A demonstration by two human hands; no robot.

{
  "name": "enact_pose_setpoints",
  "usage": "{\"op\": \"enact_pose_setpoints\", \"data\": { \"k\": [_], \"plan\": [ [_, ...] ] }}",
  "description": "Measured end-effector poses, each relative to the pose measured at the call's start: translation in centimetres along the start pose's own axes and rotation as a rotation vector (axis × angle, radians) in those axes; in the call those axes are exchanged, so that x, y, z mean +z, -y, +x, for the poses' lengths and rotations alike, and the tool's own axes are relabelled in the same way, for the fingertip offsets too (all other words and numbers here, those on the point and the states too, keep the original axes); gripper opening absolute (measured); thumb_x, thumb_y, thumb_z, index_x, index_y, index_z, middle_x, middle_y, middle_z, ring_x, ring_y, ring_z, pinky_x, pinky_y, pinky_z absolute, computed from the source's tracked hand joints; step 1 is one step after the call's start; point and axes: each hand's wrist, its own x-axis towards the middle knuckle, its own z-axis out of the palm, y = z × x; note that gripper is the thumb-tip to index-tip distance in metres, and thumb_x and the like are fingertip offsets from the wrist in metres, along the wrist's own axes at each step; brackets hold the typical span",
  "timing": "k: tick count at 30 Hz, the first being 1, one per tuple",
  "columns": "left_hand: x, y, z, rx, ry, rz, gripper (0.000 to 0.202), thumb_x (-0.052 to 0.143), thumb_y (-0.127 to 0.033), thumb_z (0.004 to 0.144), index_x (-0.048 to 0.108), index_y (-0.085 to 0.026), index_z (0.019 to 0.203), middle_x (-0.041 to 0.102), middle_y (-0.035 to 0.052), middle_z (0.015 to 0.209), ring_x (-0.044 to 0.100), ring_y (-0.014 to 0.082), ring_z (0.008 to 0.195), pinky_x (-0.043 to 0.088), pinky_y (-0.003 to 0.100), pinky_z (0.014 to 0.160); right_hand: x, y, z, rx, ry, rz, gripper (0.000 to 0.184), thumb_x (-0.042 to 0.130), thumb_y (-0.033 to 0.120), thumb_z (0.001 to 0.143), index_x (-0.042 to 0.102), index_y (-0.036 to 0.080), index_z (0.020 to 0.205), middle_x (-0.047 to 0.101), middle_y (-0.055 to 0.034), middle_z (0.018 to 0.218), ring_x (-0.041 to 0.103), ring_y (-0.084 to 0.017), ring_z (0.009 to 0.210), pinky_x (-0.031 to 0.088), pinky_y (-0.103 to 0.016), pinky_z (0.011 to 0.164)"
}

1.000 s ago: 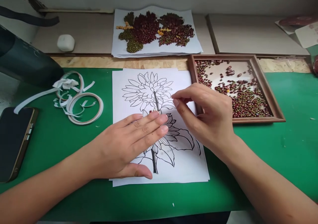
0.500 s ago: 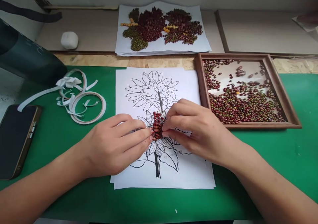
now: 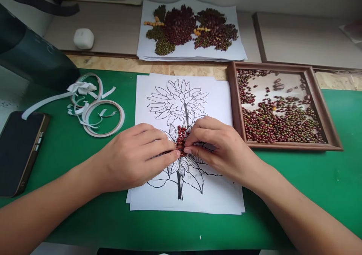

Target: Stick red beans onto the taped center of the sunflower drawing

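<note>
A white sheet with a line drawing of flowers [image 3: 181, 96] lies on the green mat. A small patch of red beans [image 3: 181, 134] covers the middle of the lower flower. My left hand [image 3: 135, 155] rests on the sheet, fingers curled together, with their tips pressed against the left side of the patch. From the right, my right hand [image 3: 217, 145] meets it, fingers pinched at the same beans. Both hands hide most of the lower flower.
A wooden frame tray [image 3: 283, 145] of loose red and green beans sits right of the sheet. A finished bean picture [image 3: 192, 29] lies behind. Curled paper strips [image 3: 93, 108], a phone [image 3: 19, 149], a dark bag [image 3: 34, 59] and a white lump [image 3: 84, 38] are at left.
My left hand went from lying flat on the sheet to curling against the beans. My right hand came down from above the drawing, and both hands have closed in on the patch.
</note>
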Motion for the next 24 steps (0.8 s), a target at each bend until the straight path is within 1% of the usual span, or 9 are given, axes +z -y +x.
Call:
{"op": "enact_pose_setpoints", "data": {
  "k": [2, 4, 6, 8, 12, 15, 19, 22, 24],
  "plan": [
    [0.0, 0.1, 0.0, -0.003, -0.015, 0.013, 0.020, 0.070, -0.012, 0.094, 0.073, -0.018, 0.113, 0.080, 0.0037, 0.107, 0.072, 0.0209, 0.096, 0.056, 0.038, 0.080, 0.0, 0.0, -0.1, -0.031, -0.036, 0.012, 0.011, 0.064, 0.016, 0.101, 0.074, 0.016, 0.098, 0.070, -0.0064, 0.092, 0.063, -0.019, 0.088, 0.051, -0.035, 0.079],
    [0.1, 0.1, 0.0, -0.006, -0.015, 0.025, 0.025, 0.069, -0.012, 0.094, 0.072, -0.019, 0.118, 0.080, 0.0034, 0.115, 0.072, 0.0212, 0.099, 0.055, 0.038, 0.081, 0.0, 0.0, -0.1, -0.050, -0.104, -0.007, 0.015, 0.060, 0.015, 0.103, 0.075, 0.015, 0.105, 0.070, -0.0081, 0.095, 0.064, -0.019, 0.089, 0.052, -0.035, 0.079],
    [0.2, 0.1, 0.1, 0.013, -0.018, 0.034, 0.025, 0.069, -0.013, 0.095, 0.072, -0.020, 0.120, 0.079, 0.0028, 0.121, 0.072, 0.0219, 0.103, 0.055, 0.039, 0.082, -0.1, 0.1, -0.1, -0.064, -0.166, -0.063, 0.017, 0.059, 0.014, 0.102, 0.075, 0.014, 0.107, 0.070, -0.0093, 0.094, 0.064, -0.020, 0.088, 0.052, -0.036, 0.077],
    [0.3, 0.1, 0.2, 0.030, -0.036, 0.031, 0.023, 0.069, -0.014, 0.096, 0.073, -0.018, 0.118, 0.079, 0.0025, 0.122, 0.071, 0.0230, 0.104, 0.055, 0.040, 0.082, -0.2, 0.2, -0.1, -0.079, -0.188, -0.116, 0.016, 0.061, 0.014, 0.101, 0.077, 0.013, 0.105, 0.070, -0.0097, 0.092, 0.063, -0.021, 0.085, 0.052, -0.036, 0.074],
    [0.3, 0.0, 0.3, -0.006, -0.037, -0.012, 0.020, 0.071, -0.013, 0.095, 0.074, -0.014, 0.115, 0.079, 0.0036, 0.120, 0.070, 0.0249, 0.106, 0.056, 0.042, 0.083, -0.1, 0.2, -0.1, -0.093, -0.121, -0.156, 0.017, 0.063, 0.014, 0.099, 0.079, 0.013, 0.102, 0.070, -0.0091, 0.088, 0.061, -0.021, 0.083, 0.051, -0.037, 0.072],
    [0.3, -0.1, 0.2, -0.034, -0.029, -0.037, 0.023, 0.072, -0.012, 0.094, 0.073, -0.013, 0.116, 0.079, 0.0044, 0.120, 0.071, 0.0253, 0.107, 0.058, 0.041, 0.083, 0.1, -0.1, -0.2, -0.091, -0.061, -0.134, 0.016, 0.065, 0.014, 0.098, 0.081, 0.013, 0.103, 0.071, -0.0080, 0.089, 0.064, -0.020, 0.083, 0.053, -0.034, 0.072],
    [0.6, -0.1, 0.1, -0.042, -0.053, -0.112, 0.022, 0.071, -0.009, 0.094, 0.072, -0.010, 0.117, 0.080, 0.0068, 0.116, 0.073, 0.0218, 0.106, 0.062, 0.038, 0.091, 0.5, -0.5, -0.2, -0.096, -0.074, -0.072, 0.015, 0.067, 0.008, 0.095, 0.081, 0.012, 0.098, 0.073, -0.0071, 0.087, 0.068, -0.018, 0.081, 0.055, -0.031, 0.072],
    [0.9, 0.0, 0.0, -0.045, -0.073, -0.163, 0.020, 0.069, -0.008, 0.096, 0.072, -0.009, 0.116, 0.079, 0.0093, 0.116, 0.074, 0.0209, 0.110, 0.063, 0.036, 0.098, 0.6, -0.7, 0.0, -0.103, -0.091, -0.057, 0.013, 0.068, 0.006, 0.093, 0.080, 0.013, 0.094, 0.075, -0.0067, 0.086, 0.068, -0.018, 0.080, 0.055, -0.032, 0.072],
    [0.9, 0.0, 0.0, -0.048, -0.071, -0.178, 0.020, 0.067, -0.008, 0.097, 0.072, -0.009, 0.116, 0.079, 0.0101, 0.117, 0.074, 0.0211, 0.111, 0.064, 0.036, 0.100, 0.7, -0.7, 0.1, -0.098, -0.098, -0.047, 0.013, 0.069, 0.006, 0.093, 0.080, 0.013, 0.092, 0.076, -0.0064, 0.085, 0.068, -0.018, 0.079, 0.056, -0.033, 0.072]
  ]
}}
